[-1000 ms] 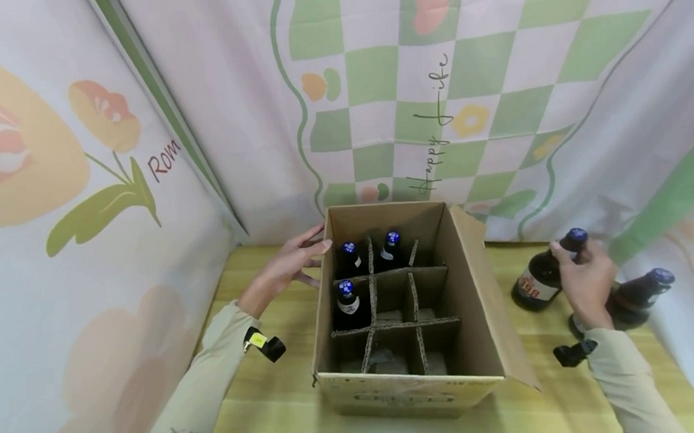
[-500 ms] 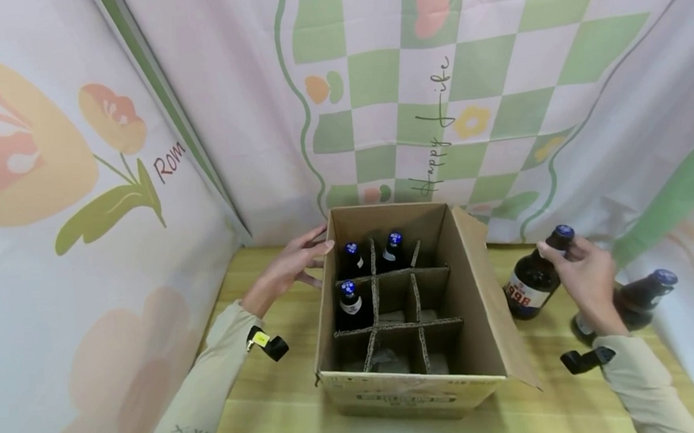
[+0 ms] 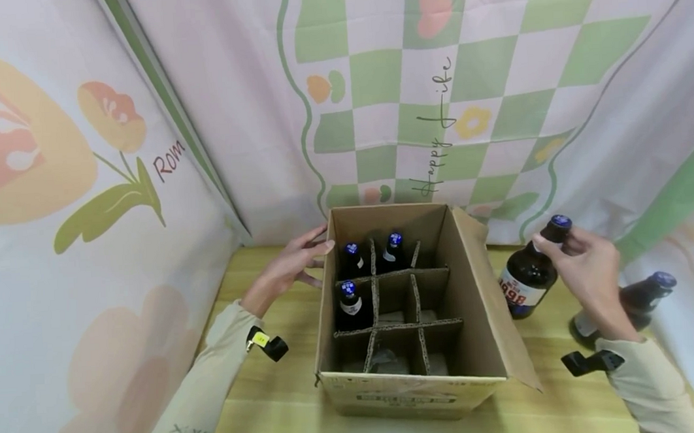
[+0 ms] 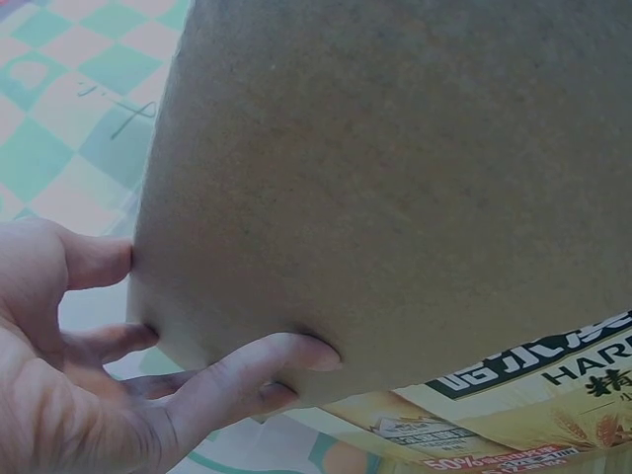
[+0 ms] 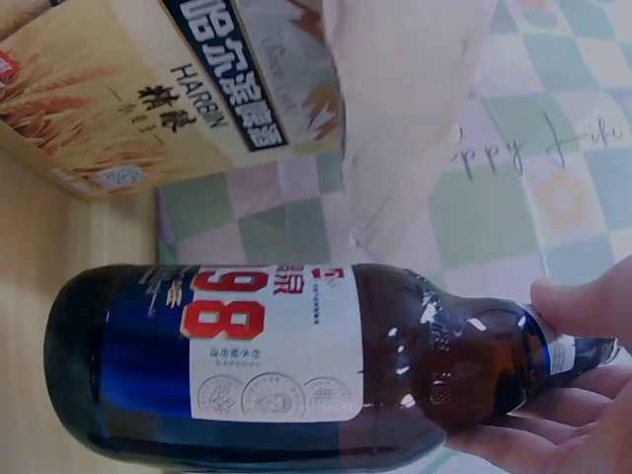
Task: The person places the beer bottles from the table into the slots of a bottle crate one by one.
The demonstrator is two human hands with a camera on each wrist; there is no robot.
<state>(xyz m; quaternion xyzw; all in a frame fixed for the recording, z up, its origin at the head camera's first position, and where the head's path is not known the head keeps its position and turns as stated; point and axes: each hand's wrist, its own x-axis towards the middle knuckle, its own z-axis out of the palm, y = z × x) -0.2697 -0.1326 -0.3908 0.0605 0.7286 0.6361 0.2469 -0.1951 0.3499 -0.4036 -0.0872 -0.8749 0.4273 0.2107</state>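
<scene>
My right hand (image 3: 588, 269) grips a dark beer bottle (image 3: 526, 282) by its neck, right of the open cardboard box (image 3: 412, 389). The bottle tilts slightly, its base close to the box's right flap; the right wrist view shows its blue-and-white label (image 5: 276, 346) with red numerals. At the box's left side, my left hand (image 3: 291, 265) has its thumb at the rim. In the left wrist view, thumb and fingers pinch the edge of a brown cardboard flap (image 4: 395, 178). Cardboard dividers (image 3: 400, 323) split the box, with capped bottles (image 3: 349, 301) in three far-left cells.
Another dark bottle (image 3: 637, 302) stands behind my right wrist on the wooden table (image 3: 274, 403). The box's right flap (image 3: 505, 319) leans outward towards the held bottle. Patterned curtains (image 3: 375, 78) hang behind and at both sides.
My right hand has brought the beer bottle left towards the box, raising it slightly. The left hand keeps its place on the box.
</scene>
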